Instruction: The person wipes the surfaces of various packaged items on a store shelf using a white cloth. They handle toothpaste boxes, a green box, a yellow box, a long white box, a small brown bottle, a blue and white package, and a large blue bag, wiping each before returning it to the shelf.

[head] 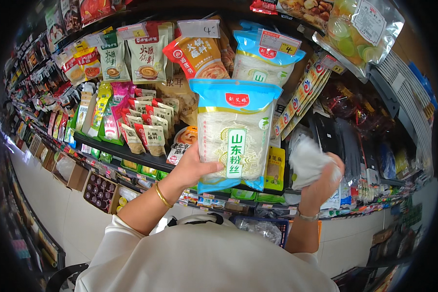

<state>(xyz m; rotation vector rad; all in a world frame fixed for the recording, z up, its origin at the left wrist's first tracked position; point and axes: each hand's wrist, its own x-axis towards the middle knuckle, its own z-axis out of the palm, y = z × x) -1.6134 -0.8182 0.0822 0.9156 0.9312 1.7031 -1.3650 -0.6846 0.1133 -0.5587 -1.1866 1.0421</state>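
My left hand point(195, 166) grips the lower left side of a clear and blue bag of dried vermicelli point(213, 146), its thumb across the front. The bag is upright and faces me. Off to the right, my right hand point(326, 179) is closed around a crumpled white cloth point(308, 160), both blurred. Behind the held bag hangs a similar vermicelli bag point(257, 67) with a price tag over its top. An orange and red sauce pouch point(200, 56) hangs to its left.
Small dipping-sauce sachets point(155, 138) stand on the black shelf point(120, 150) at left. A large silver-edged food pouch point(367, 40) juts out at upper right. Below, a dark blue basket point(284, 231) holds clear plastic. Cardboard boxes point(78, 175) line the lower left.
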